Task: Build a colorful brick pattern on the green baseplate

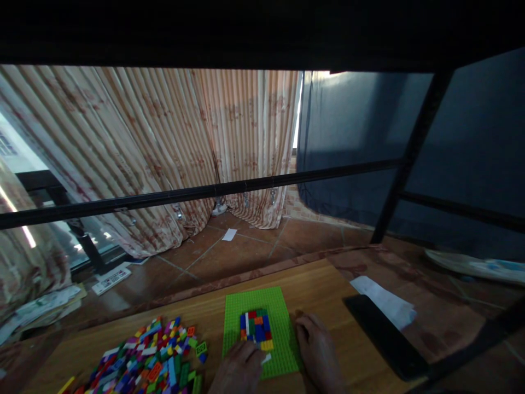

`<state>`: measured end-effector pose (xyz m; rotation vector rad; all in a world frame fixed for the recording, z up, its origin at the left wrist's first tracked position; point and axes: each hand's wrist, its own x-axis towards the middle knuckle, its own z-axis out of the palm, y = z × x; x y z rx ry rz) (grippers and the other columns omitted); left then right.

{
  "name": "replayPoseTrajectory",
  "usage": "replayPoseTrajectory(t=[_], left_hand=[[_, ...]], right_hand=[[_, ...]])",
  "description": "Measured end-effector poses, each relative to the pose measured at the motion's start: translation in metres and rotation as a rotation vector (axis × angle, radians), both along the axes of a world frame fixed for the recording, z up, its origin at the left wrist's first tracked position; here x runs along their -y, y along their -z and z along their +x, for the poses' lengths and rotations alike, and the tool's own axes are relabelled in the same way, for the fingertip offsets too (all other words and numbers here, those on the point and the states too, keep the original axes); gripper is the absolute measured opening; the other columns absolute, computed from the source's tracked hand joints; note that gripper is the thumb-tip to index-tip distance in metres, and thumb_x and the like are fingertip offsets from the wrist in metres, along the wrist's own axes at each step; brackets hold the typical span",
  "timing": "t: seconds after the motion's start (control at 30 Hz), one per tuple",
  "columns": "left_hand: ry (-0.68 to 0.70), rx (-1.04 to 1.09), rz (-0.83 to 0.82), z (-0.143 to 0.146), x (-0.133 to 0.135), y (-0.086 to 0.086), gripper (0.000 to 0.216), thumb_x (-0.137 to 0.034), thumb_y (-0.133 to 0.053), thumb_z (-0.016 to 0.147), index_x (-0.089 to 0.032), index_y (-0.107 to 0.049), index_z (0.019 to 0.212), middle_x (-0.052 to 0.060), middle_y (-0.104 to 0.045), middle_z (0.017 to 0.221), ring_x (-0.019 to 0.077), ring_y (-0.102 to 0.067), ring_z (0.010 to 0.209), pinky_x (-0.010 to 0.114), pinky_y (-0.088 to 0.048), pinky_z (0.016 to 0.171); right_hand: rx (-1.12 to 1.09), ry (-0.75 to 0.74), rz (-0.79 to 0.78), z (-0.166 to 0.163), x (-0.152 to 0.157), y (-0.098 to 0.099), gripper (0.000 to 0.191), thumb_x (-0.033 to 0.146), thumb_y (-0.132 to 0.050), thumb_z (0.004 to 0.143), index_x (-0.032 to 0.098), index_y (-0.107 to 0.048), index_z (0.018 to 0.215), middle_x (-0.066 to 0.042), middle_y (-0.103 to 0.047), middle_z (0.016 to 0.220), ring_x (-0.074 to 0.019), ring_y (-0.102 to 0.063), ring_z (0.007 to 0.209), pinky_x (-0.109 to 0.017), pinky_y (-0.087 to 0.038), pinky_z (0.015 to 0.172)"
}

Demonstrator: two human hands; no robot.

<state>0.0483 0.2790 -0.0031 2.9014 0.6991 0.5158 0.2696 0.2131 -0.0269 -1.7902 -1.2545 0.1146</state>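
A bright green baseplate (283,312) lies on a wooden board, carrying a flat block of toy bricks (259,328) in red, blue, orange, white, green and yellow. My left hand (240,368) is over the plate's lower left, fingers closed at the near edge of that block. At its fingertips shows a small white brick (266,358), seemingly pinched there; the hand hides part of it. My right hand (318,347) rests on the board against the plate's right edge. Its fingers are curled in, and I see nothing in them.
Left of the plate spreads a heap of loose bricks (143,361). A dark flat object (385,336) and white paper (385,301) lie to the right. Beyond the wooden board (320,279), a black metal bar (246,187) crosses before patterned curtains (164,137).
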Motion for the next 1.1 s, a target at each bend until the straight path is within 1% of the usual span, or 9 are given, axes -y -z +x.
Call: replayPoseTrajectory(t=[0.1, 0.17, 0.27, 0.43, 0.53, 0.63, 0.77, 0.93, 1.1], left_hand=[[-0.123, 0.055, -0.002, -0.008, 0.009, 0.011, 0.03, -0.01, -0.052, 0.082, -0.027, -0.063, 0.105, 0.001, -0.069, 0.095, 0.015, -0.066, 0.08, 0.023, -0.052, 0.068], [-0.214, 0.053, -0.016, -0.01, 0.015, 0.012, 0.032, -0.012, -0.049, 0.084, -0.028, -0.061, 0.11, 0.002, -0.069, 0.095, 0.0153, -0.067, 0.078, 0.022, -0.052, 0.064], [-0.323, 0.012, -0.063, -0.008, 0.026, 0.008, 0.036, -0.016, -0.047, 0.087, -0.028, -0.058, 0.118, 0.003, -0.071, 0.093, 0.0169, -0.068, 0.074, 0.024, -0.052, 0.06], [-0.449, -0.063, -0.167, 0.006, 0.044, -0.003, 0.039, -0.018, -0.044, 0.092, -0.023, -0.053, 0.129, 0.007, -0.073, 0.103, 0.0196, -0.07, 0.084, 0.028, -0.055, 0.069], [-0.483, -0.098, -0.243, 0.013, 0.05, -0.009, 0.041, -0.019, -0.045, 0.093, -0.019, -0.05, 0.134, 0.009, -0.072, 0.11, 0.0206, -0.07, 0.092, 0.031, -0.056, 0.078], [-0.5, -0.124, -0.297, 0.018, 0.052, -0.015, 0.043, -0.02, -0.047, 0.094, -0.016, -0.047, 0.137, 0.01, -0.07, 0.115, 0.0228, -0.069, 0.098, 0.035, -0.055, 0.082], [-0.518, -0.114, -0.351, 0.022, 0.05, -0.02, 0.044, -0.021, -0.05, 0.093, -0.019, -0.047, 0.136, 0.009, -0.07, 0.118, 0.0225, -0.068, 0.099, 0.034, -0.054, 0.084], [-0.519, -0.047, -0.397, 0.026, 0.049, -0.019, 0.046, -0.021, -0.053, 0.092, -0.021, -0.046, 0.138, 0.009, -0.068, 0.121, 0.0216, -0.067, 0.103, 0.033, -0.053, 0.088], [-0.572, -0.007, -0.396, 0.035, 0.049, -0.021, 0.044, -0.024, -0.05, 0.094, -0.021, -0.047, 0.138, 0.009, -0.069, 0.117, 0.0217, -0.068, 0.101, 0.033, -0.053, 0.086]], right_hand=[[0.001, 0.006, 0.011, -0.001, 0.001, -0.002, 0.027, 0.018, -0.045, 0.088, 0.022, -0.069, 0.077, -0.007, -0.068, 0.085, -0.0199, -0.064, 0.082, -0.031, -0.049, 0.077], [0.011, 0.009, 0.025, 0.0, 0.001, -0.002, 0.026, 0.02, -0.045, 0.088, 0.022, -0.069, 0.078, -0.008, -0.068, 0.087, -0.0205, -0.064, 0.083, -0.033, -0.05, 0.078], [0.021, 0.006, 0.026, 0.001, 0.002, 0.0, 0.026, 0.022, -0.045, 0.089, 0.021, -0.068, 0.078, -0.008, -0.067, 0.086, -0.0212, -0.063, 0.082, -0.035, -0.05, 0.077], [0.045, -0.018, 0.03, 0.005, 0.003, 0.001, 0.025, 0.022, -0.045, 0.089, 0.02, -0.069, 0.081, -0.008, -0.067, 0.086, -0.0213, -0.062, 0.083, -0.036, -0.049, 0.08], [0.065, -0.014, 0.026, 0.006, 0.005, -0.001, 0.025, 0.023, -0.045, 0.089, 0.019, -0.069, 0.081, -0.01, -0.067, 0.089, -0.0213, -0.061, 0.085, -0.036, -0.049, 0.081], [0.081, -0.025, 0.007, 0.006, 0.006, -0.003, 0.027, 0.026, -0.045, 0.09, 0.018, -0.069, 0.08, -0.01, -0.067, 0.087, -0.0209, -0.061, 0.083, -0.035, -0.049, 0.08], [0.077, -0.021, 0.007, 0.008, 0.006, -0.002, 0.027, 0.026, -0.046, 0.089, 0.017, -0.07, 0.082, -0.011, -0.067, 0.087, -0.0213, -0.06, 0.083, -0.036, -0.048, 0.08], [0.084, -0.014, 0.02, 0.009, 0.006, 0.001, 0.025, 0.026, -0.046, 0.088, 0.018, -0.069, 0.081, -0.01, -0.067, 0.086, -0.0215, -0.06, 0.083, -0.037, -0.048, 0.081], [0.083, -0.02, 0.015, 0.009, 0.006, -0.001, 0.026, 0.027, -0.047, 0.089, 0.018, -0.069, 0.08, -0.011, -0.067, 0.087, -0.0216, -0.06, 0.084, -0.036, -0.048, 0.08]])
